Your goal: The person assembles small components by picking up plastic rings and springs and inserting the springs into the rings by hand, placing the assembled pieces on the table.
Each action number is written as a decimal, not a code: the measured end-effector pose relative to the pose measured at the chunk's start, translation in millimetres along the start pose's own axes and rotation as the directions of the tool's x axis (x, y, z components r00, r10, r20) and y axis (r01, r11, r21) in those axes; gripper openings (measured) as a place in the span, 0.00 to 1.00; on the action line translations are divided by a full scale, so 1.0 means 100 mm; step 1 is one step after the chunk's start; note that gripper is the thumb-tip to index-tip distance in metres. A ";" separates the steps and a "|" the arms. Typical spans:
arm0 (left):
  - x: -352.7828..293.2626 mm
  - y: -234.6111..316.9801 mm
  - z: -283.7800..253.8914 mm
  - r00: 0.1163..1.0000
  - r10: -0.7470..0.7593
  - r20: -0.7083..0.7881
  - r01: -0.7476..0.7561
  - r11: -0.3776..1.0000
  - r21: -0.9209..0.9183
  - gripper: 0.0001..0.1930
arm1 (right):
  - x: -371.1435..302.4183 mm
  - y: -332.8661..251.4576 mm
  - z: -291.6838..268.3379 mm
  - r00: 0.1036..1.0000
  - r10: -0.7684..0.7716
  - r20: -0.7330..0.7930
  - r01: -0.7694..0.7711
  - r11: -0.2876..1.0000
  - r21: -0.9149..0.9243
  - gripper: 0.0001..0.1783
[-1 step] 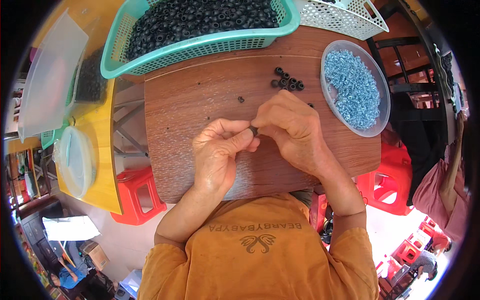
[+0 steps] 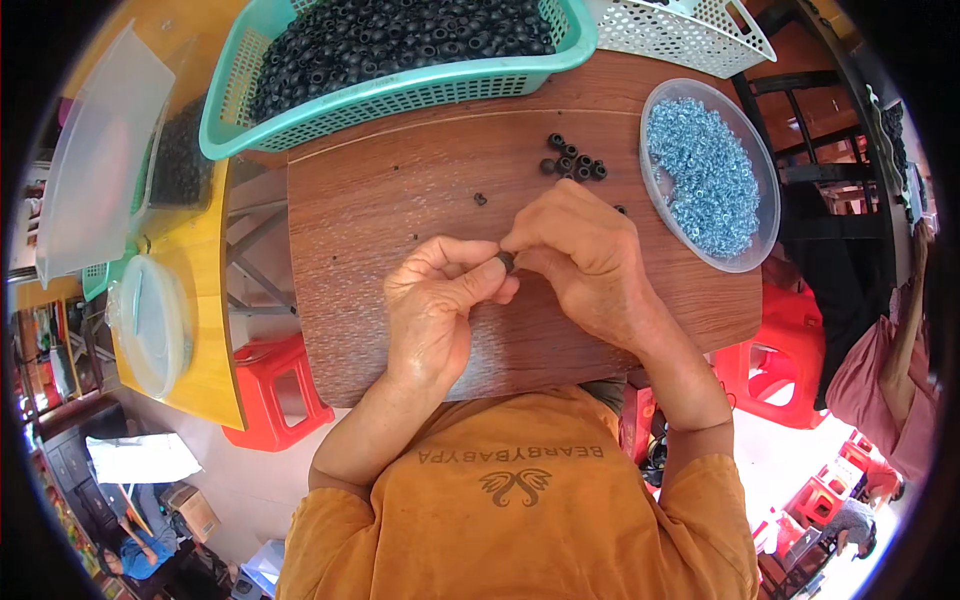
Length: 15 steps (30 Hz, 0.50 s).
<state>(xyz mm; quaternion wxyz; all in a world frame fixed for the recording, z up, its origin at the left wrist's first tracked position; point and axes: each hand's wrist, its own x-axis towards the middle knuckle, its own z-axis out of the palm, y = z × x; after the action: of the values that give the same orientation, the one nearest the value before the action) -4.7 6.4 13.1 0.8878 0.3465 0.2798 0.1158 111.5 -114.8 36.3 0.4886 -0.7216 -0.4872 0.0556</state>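
Observation:
Over the middle of the brown table [image 2: 380, 340], my left hand [image 2: 440, 300] is closed, pinching a small, round black part [image 2: 505, 262] between thumb and fingertips. My right hand [image 2: 585, 260] is closed too, its fingertips bent down against that same part; whatever they grip is hidden behind the fingers. Just beyond the right hand lies a small group of round black parts with holes [image 2: 567, 165]. Another black part [image 2: 620, 210] peeks out beside its knuckles. A smaller dark bit [image 2: 480, 199] rests left of the group.
A green basket [image 2: 390, 88] heaped with black parts stands at the far side. To the right is a clear round tub [image 2: 768, 215] of small translucent blue pieces. A white perforated basket [image 2: 690, 40] sits behind it. Red stools [image 2: 270, 395] flank the table; a yellow table [image 2: 205, 340] adjoins at left.

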 end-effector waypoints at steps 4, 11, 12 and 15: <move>0.02 0.04 0.07 1.000 -0.014 0.010 0.013 0.998 0.054 0.06 | -0.01 0.01 -0.01 0.998 0.064 -0.023 -0.064 0.998 0.015 0.12; 0.06 0.02 0.07 0.999 0.008 0.047 -0.012 0.995 0.095 0.06 | -0.04 0.10 -0.02 0.999 0.009 -0.049 -0.006 0.999 0.048 0.10; 0.07 0.02 0.06 0.998 0.022 0.050 -0.027 0.994 0.109 0.06 | -0.05 0.10 -0.02 0.999 0.010 -0.051 -0.007 0.999 0.048 0.10; 0.07 0.01 0.07 0.998 0.023 0.064 -0.029 0.995 0.098 0.06 | -0.07 0.11 -0.01 0.997 0.048 -0.068 -0.040 0.993 0.111 0.09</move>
<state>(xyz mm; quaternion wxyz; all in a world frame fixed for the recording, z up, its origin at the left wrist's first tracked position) 5.2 6.3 14.5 0.8763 0.3973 0.2526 0.1025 115.2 -121.2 26.0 0.5431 -0.7057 -0.4499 0.0677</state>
